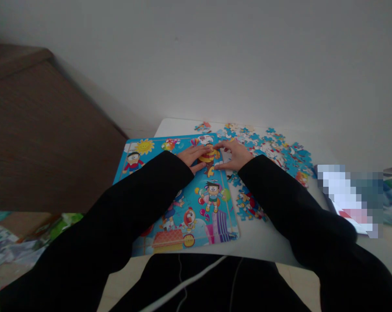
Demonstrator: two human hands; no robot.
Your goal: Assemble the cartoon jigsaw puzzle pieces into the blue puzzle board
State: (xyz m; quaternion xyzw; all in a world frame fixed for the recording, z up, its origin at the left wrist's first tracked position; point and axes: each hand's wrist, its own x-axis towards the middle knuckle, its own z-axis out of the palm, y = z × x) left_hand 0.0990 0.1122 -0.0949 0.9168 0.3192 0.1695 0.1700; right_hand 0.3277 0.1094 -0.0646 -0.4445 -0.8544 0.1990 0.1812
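A colourful cartoon jigsaw puzzle board lies on a small white table. My left hand rests on its upper part with fingers stretched out over a figure in yellow. Close by on the right, my right hand touches the board's right edge. Its thumb and forefinger are apart in a curve, tips on the yellow figure; no piece shows clearly between them. Loose puzzle pieces, mostly blue, spread in a heap beyond and beneath my right wrist. Black sleeves cover parts of the board and pieces.
The white table stands against a pale wall. On its right side lies a blurred, pixelated flat object. A brown wooden cabinet is at the left, with plastic bags on the floor below. A white cable crosses my lap.
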